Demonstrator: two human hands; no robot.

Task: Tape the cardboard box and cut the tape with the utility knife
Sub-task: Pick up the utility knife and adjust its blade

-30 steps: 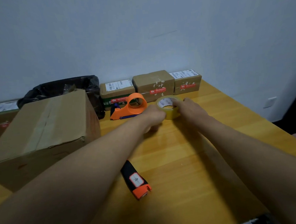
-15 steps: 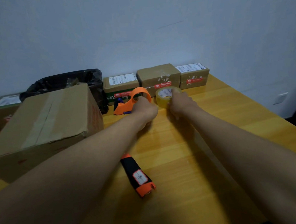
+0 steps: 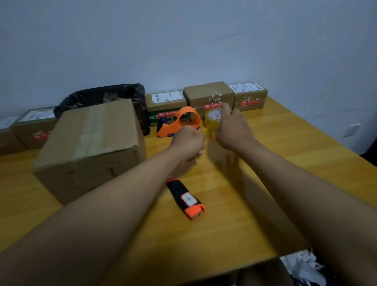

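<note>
Left hand fisted, contents unclear, right hand loosely open with fingers on the tape roll standing beside the orange dispenser, box sits left on the table, knife lies untouched between the forearms.

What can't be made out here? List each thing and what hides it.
All in the head view:
- Left hand: closed, but whatever it pinches is hidden by its own fingers.
- Tape roll: right hand covers its near side; a pulled strip is too faint to confirm.
- Utility knife: far tip hidden under the left forearm.
- Parcel labels: too small and blurred to read.
</note>
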